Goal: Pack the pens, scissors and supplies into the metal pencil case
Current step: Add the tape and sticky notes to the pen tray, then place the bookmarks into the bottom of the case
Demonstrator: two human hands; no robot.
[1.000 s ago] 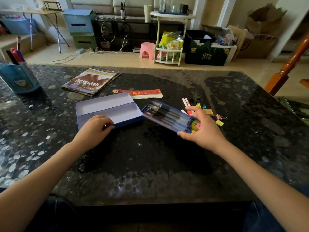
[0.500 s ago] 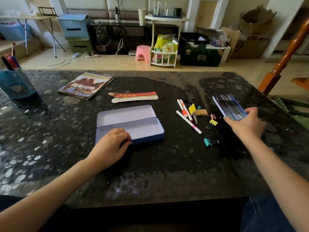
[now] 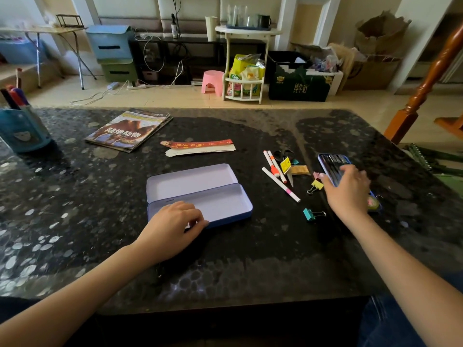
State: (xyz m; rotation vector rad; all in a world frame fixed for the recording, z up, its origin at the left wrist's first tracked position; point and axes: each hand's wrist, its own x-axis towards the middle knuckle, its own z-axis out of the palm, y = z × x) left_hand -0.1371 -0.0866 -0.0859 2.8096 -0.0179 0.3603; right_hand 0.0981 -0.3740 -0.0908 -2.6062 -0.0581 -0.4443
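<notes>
The blue metal pencil case [image 3: 198,186] lies open and empty in the middle of the dark table. My left hand [image 3: 172,221] rests on its front left rim, fingers curled over the wall. Right of it lie two orange-tipped markers [image 3: 273,164], a white pen [image 3: 280,184], black-handled scissors [image 3: 284,155], a yellow tag [image 3: 285,164], a tan eraser [image 3: 299,169], a yellow binder clip [image 3: 316,185] and a teal binder clip [image 3: 309,214]. Further right, my right hand [image 3: 348,189] grips a blue tray of dark pens [image 3: 330,161], low over the table and partly hidden by my fingers.
A magazine [image 3: 127,131] and a red bookmark on paper [image 3: 200,146] lie behind the case. A blue pen holder [image 3: 22,131] stands at the far left. A wooden chair post [image 3: 426,78] rises past the table's right edge.
My right hand has carried the pen tray from beside the case to the right, past the loose supplies, and lowered it. My left hand stayed on the case.
</notes>
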